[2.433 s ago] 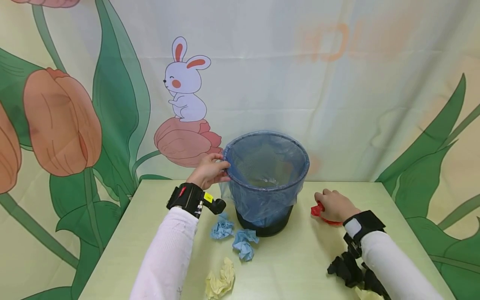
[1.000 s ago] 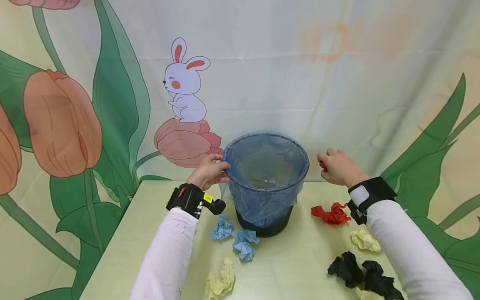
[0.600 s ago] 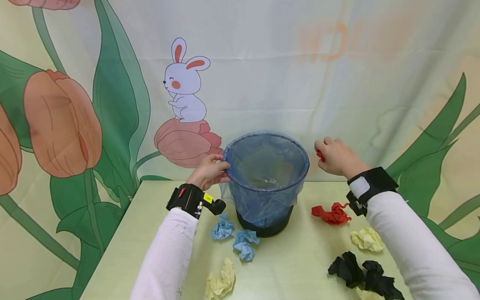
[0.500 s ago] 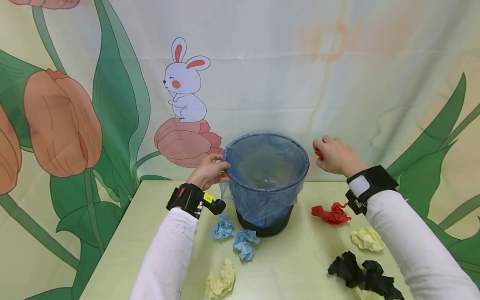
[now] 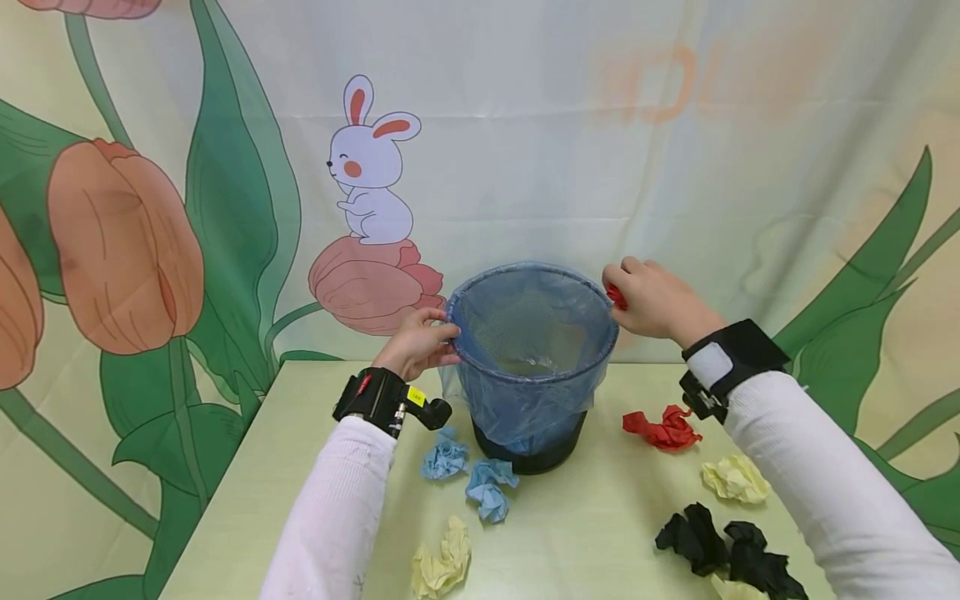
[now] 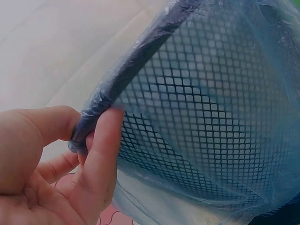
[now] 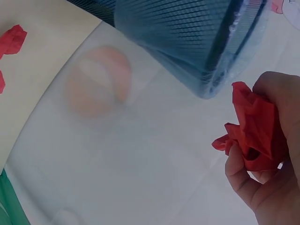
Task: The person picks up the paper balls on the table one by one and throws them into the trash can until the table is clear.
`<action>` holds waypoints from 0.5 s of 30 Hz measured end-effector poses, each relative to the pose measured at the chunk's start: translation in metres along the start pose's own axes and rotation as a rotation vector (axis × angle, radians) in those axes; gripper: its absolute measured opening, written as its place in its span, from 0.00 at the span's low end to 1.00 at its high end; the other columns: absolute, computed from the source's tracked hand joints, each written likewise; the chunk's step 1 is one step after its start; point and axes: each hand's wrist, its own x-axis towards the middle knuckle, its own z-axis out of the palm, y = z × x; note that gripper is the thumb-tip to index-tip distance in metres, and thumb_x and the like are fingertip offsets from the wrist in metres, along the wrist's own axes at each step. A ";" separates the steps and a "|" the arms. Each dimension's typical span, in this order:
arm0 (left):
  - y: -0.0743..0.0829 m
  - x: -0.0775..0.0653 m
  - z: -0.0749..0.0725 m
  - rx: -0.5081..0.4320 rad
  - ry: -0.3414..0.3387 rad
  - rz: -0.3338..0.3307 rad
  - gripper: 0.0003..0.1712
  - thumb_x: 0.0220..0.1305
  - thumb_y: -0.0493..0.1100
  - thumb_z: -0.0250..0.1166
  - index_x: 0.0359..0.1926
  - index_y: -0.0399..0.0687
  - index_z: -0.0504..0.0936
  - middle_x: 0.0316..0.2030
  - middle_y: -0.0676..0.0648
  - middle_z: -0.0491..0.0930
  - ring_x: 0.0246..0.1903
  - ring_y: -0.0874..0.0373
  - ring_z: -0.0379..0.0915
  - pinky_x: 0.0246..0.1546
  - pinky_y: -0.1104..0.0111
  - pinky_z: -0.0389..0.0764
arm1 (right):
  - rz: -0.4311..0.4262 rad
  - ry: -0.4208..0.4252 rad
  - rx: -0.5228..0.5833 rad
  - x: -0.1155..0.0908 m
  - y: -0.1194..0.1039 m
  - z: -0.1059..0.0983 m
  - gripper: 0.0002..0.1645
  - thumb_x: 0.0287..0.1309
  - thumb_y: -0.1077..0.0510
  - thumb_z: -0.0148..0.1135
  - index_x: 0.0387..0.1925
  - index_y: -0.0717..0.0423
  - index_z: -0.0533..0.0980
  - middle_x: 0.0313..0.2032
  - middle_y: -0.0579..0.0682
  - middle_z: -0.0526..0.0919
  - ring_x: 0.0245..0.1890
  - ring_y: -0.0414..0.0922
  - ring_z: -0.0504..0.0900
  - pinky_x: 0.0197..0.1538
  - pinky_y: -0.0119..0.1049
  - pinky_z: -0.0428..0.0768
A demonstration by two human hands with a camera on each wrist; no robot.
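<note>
Head view is looking forward and down over table (image 5: 570, 542); wrist views are facing left hand (image 5: 416, 343) and right hand (image 5: 660, 300) close up; all are sharing the bin (image 5: 532, 410).

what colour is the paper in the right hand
The paper is red, clearest in the right wrist view.

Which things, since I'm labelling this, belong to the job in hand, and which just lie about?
In use:
red paper, in right grip
lined bin, held by left grip

Lying about, maybe for later:
second red paper
blue papers
yellow papers
black papers
</note>
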 end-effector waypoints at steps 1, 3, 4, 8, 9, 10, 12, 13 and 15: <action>0.000 0.000 0.000 0.000 -0.002 0.000 0.20 0.64 0.37 0.55 0.55 0.44 0.60 0.37 0.45 0.63 0.24 0.58 0.67 0.27 0.70 0.82 | -0.004 0.003 -0.001 0.001 -0.002 -0.001 0.12 0.50 0.62 0.60 0.36 0.60 0.68 0.28 0.55 0.70 0.25 0.50 0.67 0.30 0.39 0.67; 0.000 0.000 -0.001 0.000 -0.009 0.002 0.21 0.65 0.37 0.55 0.56 0.44 0.60 0.37 0.45 0.63 0.25 0.58 0.67 0.27 0.71 0.82 | -0.010 0.006 -0.009 0.004 -0.006 -0.003 0.12 0.50 0.61 0.61 0.36 0.59 0.69 0.28 0.54 0.70 0.25 0.50 0.67 0.30 0.39 0.67; 0.002 -0.003 0.000 0.000 -0.013 0.001 0.21 0.65 0.37 0.55 0.56 0.43 0.59 0.37 0.45 0.63 0.25 0.58 0.67 0.28 0.70 0.82 | -0.009 0.004 -0.014 0.006 -0.009 -0.004 0.12 0.50 0.61 0.61 0.36 0.59 0.69 0.29 0.54 0.70 0.25 0.50 0.68 0.30 0.39 0.68; 0.002 -0.003 -0.001 -0.007 -0.016 0.003 0.20 0.65 0.37 0.55 0.55 0.44 0.60 0.37 0.45 0.63 0.24 0.58 0.67 0.27 0.71 0.82 | -0.014 -0.020 -0.012 0.012 -0.018 -0.004 0.13 0.51 0.60 0.60 0.38 0.58 0.68 0.30 0.54 0.70 0.26 0.50 0.69 0.29 0.38 0.69; 0.002 -0.003 -0.001 -0.008 -0.015 0.003 0.20 0.64 0.37 0.55 0.55 0.44 0.60 0.37 0.46 0.63 0.24 0.58 0.67 0.27 0.71 0.82 | -0.018 -0.026 -0.006 0.013 -0.020 -0.004 0.13 0.52 0.60 0.60 0.38 0.58 0.68 0.31 0.54 0.70 0.27 0.50 0.69 0.29 0.38 0.69; 0.002 -0.003 0.000 -0.008 -0.015 0.003 0.20 0.65 0.37 0.55 0.55 0.44 0.60 0.37 0.46 0.63 0.24 0.58 0.67 0.27 0.71 0.82 | -0.024 -0.030 -0.001 0.014 -0.022 -0.004 0.13 0.52 0.60 0.60 0.38 0.58 0.68 0.31 0.54 0.70 0.27 0.50 0.69 0.29 0.38 0.69; 0.000 -0.001 -0.001 -0.011 -0.013 0.003 0.19 0.64 0.37 0.55 0.54 0.44 0.60 0.37 0.46 0.63 0.24 0.58 0.67 0.26 0.71 0.82 | -0.037 -0.037 0.013 0.015 -0.026 -0.004 0.12 0.53 0.60 0.59 0.38 0.58 0.68 0.31 0.54 0.69 0.28 0.50 0.69 0.30 0.38 0.68; 0.000 -0.001 -0.001 -0.010 -0.014 0.003 0.19 0.65 0.37 0.55 0.54 0.44 0.60 0.37 0.46 0.62 0.24 0.58 0.67 0.26 0.71 0.82 | -0.044 -0.035 0.019 0.015 -0.027 -0.003 0.12 0.53 0.60 0.59 0.38 0.58 0.68 0.31 0.54 0.69 0.28 0.50 0.69 0.30 0.38 0.68; 0.001 -0.001 0.000 -0.010 -0.016 0.004 0.19 0.65 0.37 0.55 0.54 0.44 0.60 0.37 0.45 0.62 0.24 0.58 0.67 0.26 0.71 0.82 | -0.052 -0.037 0.030 0.016 -0.030 -0.003 0.12 0.53 0.60 0.59 0.38 0.57 0.68 0.31 0.53 0.69 0.28 0.50 0.68 0.30 0.38 0.67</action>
